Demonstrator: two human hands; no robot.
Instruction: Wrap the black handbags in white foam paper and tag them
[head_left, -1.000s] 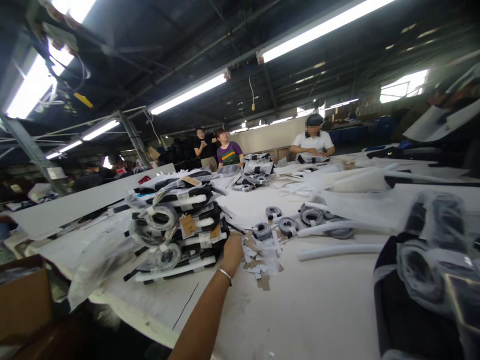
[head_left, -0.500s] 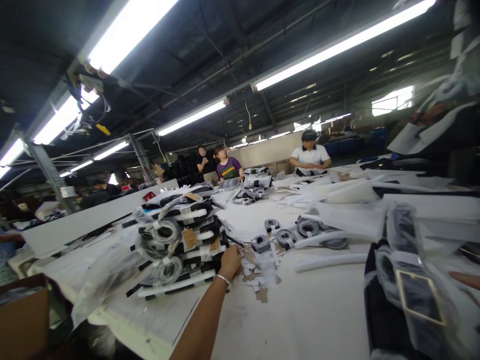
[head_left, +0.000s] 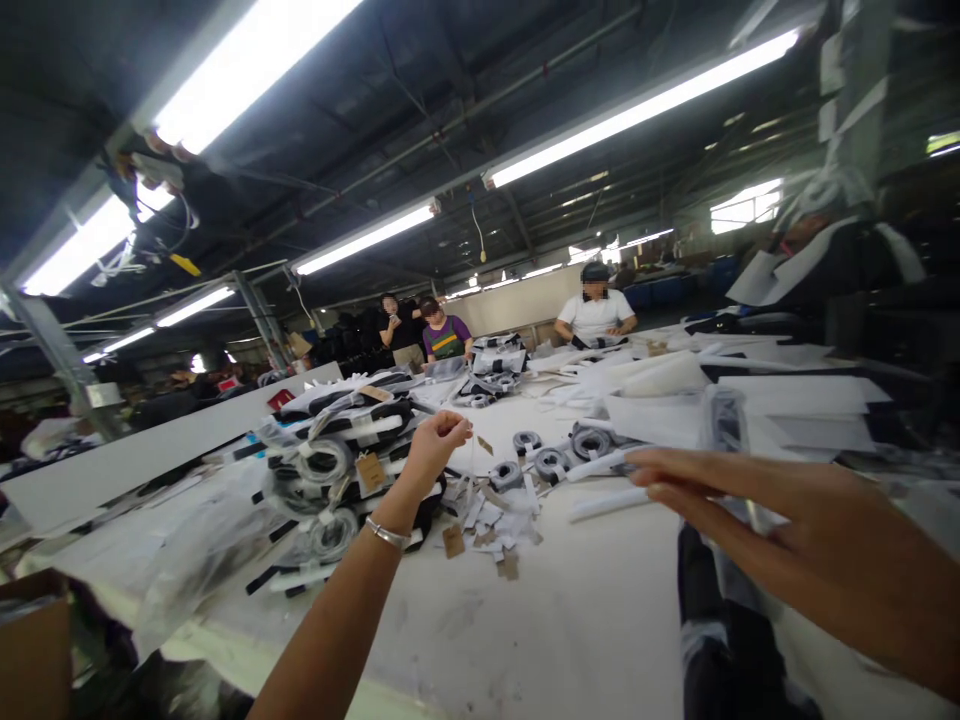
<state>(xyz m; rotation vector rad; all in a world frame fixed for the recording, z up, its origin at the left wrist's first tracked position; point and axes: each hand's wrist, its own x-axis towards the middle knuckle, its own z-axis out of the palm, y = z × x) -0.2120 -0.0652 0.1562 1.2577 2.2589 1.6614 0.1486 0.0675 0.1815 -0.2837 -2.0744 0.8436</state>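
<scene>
My left hand (head_left: 442, 440), with a bracelet at the wrist, is raised over the table in a pinch. A small brown hang tag (head_left: 485, 445) dangles by its fingertips, seemingly on a thin string. Below lie white and brown paper scraps (head_left: 491, 520) and another brown tag (head_left: 454, 541). At the right, my right hand (head_left: 780, 520) has thumb and fingers pressed together; a small dark thing shows at the tips, too blurred to name. Beneath it is a black strapped item (head_left: 712, 600) in clear plastic, partly hidden by the hand.
Left of centre stands a stack of wrapped black items (head_left: 330, 480) with coiled straps. Several grey coils (head_left: 551, 462) and white foam strips (head_left: 607, 503) lie mid-table. A cardboard box (head_left: 34, 650) is at lower left. Other people (head_left: 596, 310) are across the table.
My left hand has risen from beside the stack, now with a hang tag at its fingertips. My right hand has come in from the right edge. The view has shifted right.
</scene>
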